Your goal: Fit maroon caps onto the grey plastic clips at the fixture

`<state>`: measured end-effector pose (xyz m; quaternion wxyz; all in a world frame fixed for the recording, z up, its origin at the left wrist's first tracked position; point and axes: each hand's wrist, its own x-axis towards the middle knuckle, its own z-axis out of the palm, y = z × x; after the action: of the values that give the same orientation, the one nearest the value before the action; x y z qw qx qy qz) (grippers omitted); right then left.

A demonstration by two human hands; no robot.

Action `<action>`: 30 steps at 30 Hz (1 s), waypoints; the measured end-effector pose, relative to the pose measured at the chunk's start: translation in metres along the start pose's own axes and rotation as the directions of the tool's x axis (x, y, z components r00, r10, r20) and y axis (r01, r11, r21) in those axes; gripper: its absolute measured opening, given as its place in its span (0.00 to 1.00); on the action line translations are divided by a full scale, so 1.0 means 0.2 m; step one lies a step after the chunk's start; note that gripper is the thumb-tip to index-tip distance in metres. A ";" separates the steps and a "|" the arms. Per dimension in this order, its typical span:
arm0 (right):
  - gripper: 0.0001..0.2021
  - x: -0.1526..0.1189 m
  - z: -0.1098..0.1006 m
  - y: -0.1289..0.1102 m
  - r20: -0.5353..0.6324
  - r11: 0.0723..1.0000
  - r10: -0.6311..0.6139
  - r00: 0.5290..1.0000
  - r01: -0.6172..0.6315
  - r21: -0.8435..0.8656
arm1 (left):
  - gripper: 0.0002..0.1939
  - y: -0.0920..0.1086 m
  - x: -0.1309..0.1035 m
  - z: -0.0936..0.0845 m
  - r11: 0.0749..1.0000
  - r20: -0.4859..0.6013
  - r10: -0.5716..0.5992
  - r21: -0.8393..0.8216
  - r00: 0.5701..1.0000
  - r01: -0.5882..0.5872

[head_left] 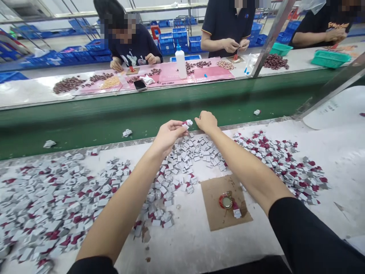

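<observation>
My left hand [168, 137] pinches a small white-and-maroon piece [187, 124] between thumb and fingers, above the far edge of the table. Just right of it, my right hand [207, 121] is closed with its fingers curled inward; whatever it grips, if anything, is hidden. Beneath both hands spreads a pile of small white and grey pieces [196, 152]. Closer to me lies a square of brown cardboard [212, 213]. On it sit a round red-rimmed cap [226, 201] and another white-and-maroon piece [237, 211], beside dark wet stains.
Large heaps of similar pieces lie left [71, 198] and right [285, 160]. A green belt [159, 110] runs beyond the table, with a few stray pieces on it. Across it, several people work at a bench with a white bottle [180, 62] and green baskets [330, 59]. A metal post [270, 40] slants at right.
</observation>
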<state>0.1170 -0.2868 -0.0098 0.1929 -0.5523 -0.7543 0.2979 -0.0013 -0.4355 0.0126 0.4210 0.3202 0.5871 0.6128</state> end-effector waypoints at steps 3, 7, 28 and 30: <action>0.07 0.01 0.01 0.02 0.018 0.996 -0.075 0.997 0.074 0.050 | 0.12 -0.01 0.07 0.01 1.000 -0.013 0.001 0.018 1.000 0.000; 0.14 -0.04 -0.11 0.11 -0.009 0.979 -0.114 0.993 0.114 0.171 | 0.12 -0.03 0.16 0.04 0.998 -0.013 -0.004 0.062 1.000 0.005; 0.23 -1.52 -0.58 0.74 -0.008 0.951 0.027 1.000 -0.024 0.309 | 0.15 -0.12 0.28 0.20 0.696 -0.026 0.114 0.715 0.993 -0.061; 0.24 -1.61 -0.54 0.79 -0.071 0.965 0.041 0.997 -0.021 0.261 | 0.13 -0.12 0.13 0.16 0.609 0.110 0.184 0.767 0.977 -0.201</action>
<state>0.3985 -0.5322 -0.0207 0.2872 -0.5450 -0.6922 0.3760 0.0184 -0.3995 -0.0114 0.1803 0.5369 0.7507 0.3401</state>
